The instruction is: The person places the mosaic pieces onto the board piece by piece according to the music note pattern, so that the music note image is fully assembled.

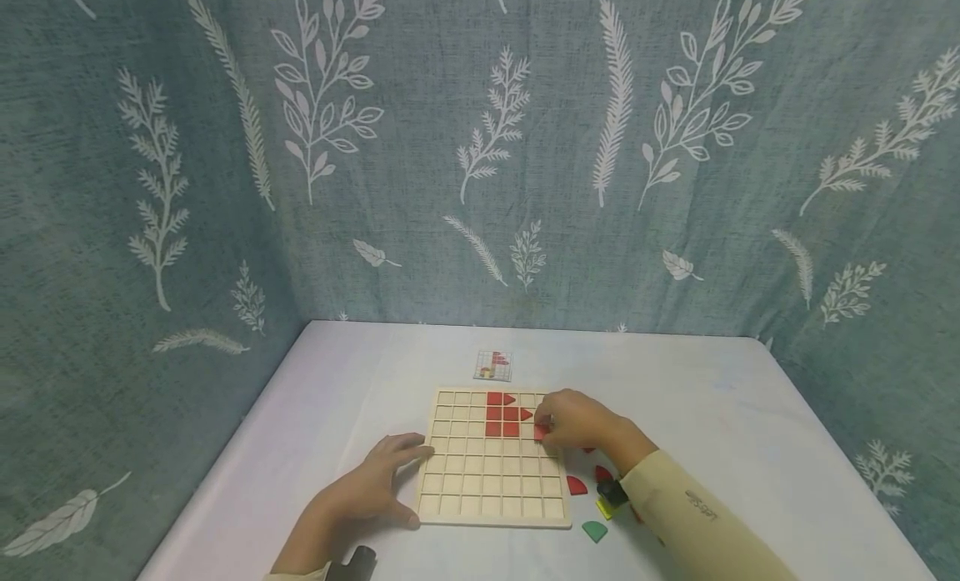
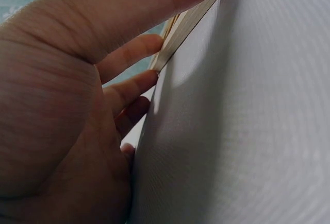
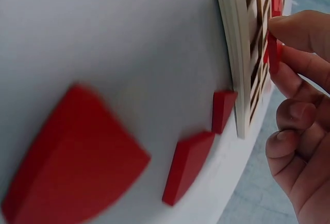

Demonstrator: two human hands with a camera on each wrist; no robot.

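A pale wooden grid board (image 1: 491,485) lies on the white table. Near its top, several red squares and two red triangles fill cells, among them a red square (image 1: 493,413). Over the board's right side, my right hand (image 1: 577,418) pinches a red piece (image 3: 273,54) between thumb and fingers, at the grid; its full shape is partly covered. My left hand (image 1: 378,473) rests along the left edge, thumb and fingers spread, with fingertips right at the board's side (image 2: 180,33).
Behind the board lies a small pattern card (image 1: 492,366). To the right are loose pieces: a red quarter-round (image 1: 576,486), a green one (image 1: 595,530), a yellow piece (image 1: 605,508) and more red ones, some under the right forearm. Leaf-patterned curtains stand behind and beside the table.
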